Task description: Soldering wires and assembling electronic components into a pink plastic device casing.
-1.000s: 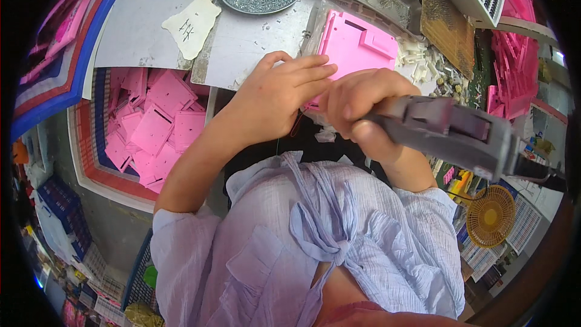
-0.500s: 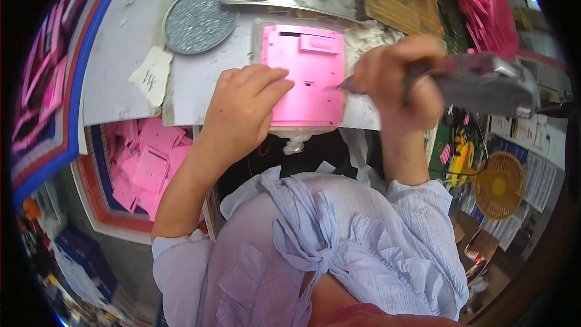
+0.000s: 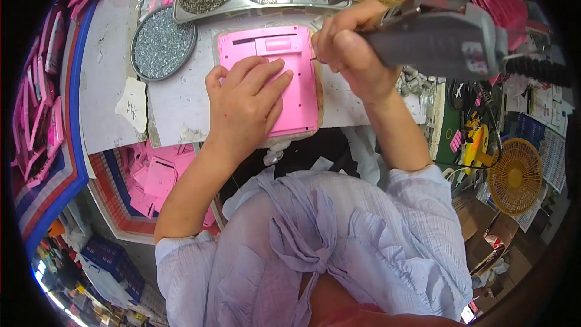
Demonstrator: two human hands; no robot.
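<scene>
A pink plastic housing [image 3: 302,100] lies on a padded block on the worktable, with a slot and a raised block near its far edge. My left hand [image 3: 245,100] rests on its left part, fingers spread and pressing from above. In my right hand [image 3: 354,48] is a grey electric screwdriver [image 3: 430,42], held nearly level with its cable end to the right. The thin bit points at the housing's upper right edge. Whether it touches a screw there is too small to tell.
A round dish of small silvery screws [image 3: 163,42] stands left of the housing. Beyond lies a metal tray [image 3: 254,9] with darker screws. Pink panels fill a bin [image 3: 112,206] at lower left. A yellow basket [image 3: 514,175] sits at right, below the cable.
The screwdriver and my right hand have moved from the housing's middle right side to its upper right edge. My left hand now reaches further over the housing. The whole view has shifted slightly.
</scene>
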